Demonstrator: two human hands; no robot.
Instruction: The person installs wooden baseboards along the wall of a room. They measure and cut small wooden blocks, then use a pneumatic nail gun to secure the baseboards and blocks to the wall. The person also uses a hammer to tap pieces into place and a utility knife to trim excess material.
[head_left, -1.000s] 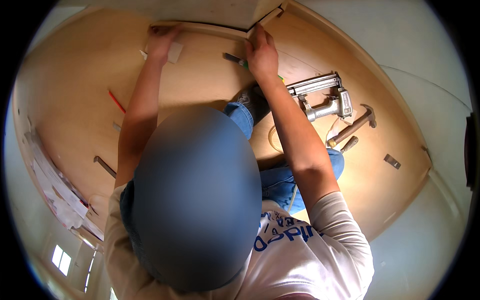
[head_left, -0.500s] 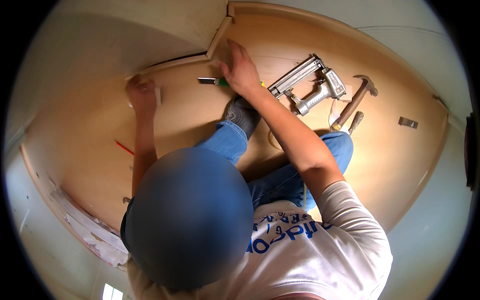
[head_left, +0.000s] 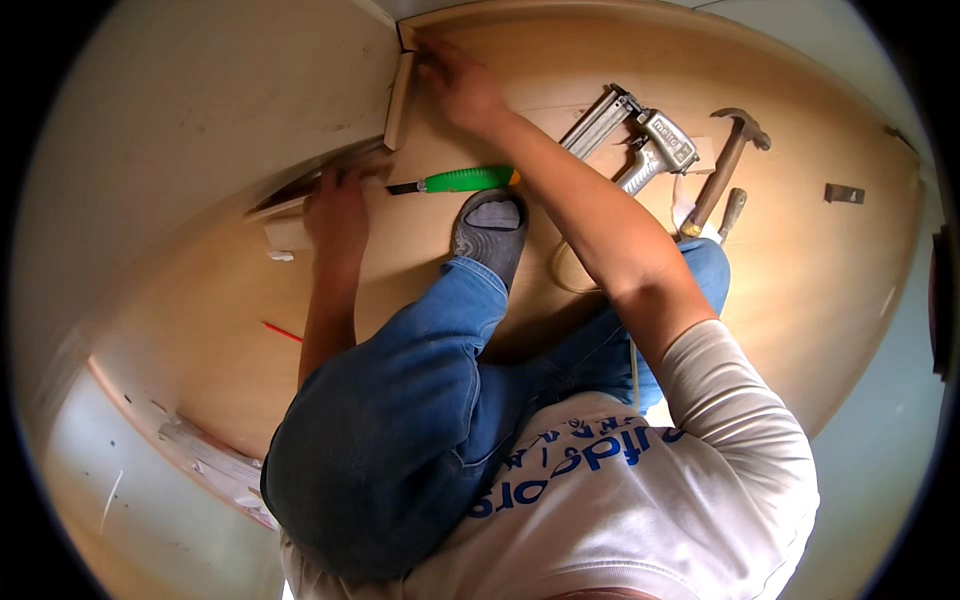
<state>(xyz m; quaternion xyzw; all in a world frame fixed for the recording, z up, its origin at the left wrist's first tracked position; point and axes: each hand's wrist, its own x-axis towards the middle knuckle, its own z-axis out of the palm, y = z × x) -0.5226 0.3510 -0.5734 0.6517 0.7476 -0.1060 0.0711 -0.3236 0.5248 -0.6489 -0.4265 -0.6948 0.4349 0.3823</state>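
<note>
My left hand (head_left: 338,205) is closed on a wooden trim strip (head_left: 290,203) at the base of the wall, with a dark gap behind the strip. The strip's end beside my fingers is blurred. My right hand (head_left: 465,92) reaches to the inner corner, fingers stretched out and apart beside a short piece of trim (head_left: 399,105); whether they touch it I cannot tell. Between my arms a green-handled utility knife (head_left: 465,180) lies on the wood-coloured floor, close to my shoe (head_left: 492,235). A small pale block (head_left: 287,236) is next to my left wrist.
To the right lie a nail gun (head_left: 655,150), a claw hammer (head_left: 722,175), a tool with a worn handle (head_left: 733,213) and a small dark metal piece (head_left: 844,194). A red pencil (head_left: 283,331) is at the left. Papers or packaging (head_left: 215,455) lie along the left edge.
My left hand has moved right and onto the trim strip, whose right end has come away from the short trim piece. My right hand has moved up and left to the corner.
</note>
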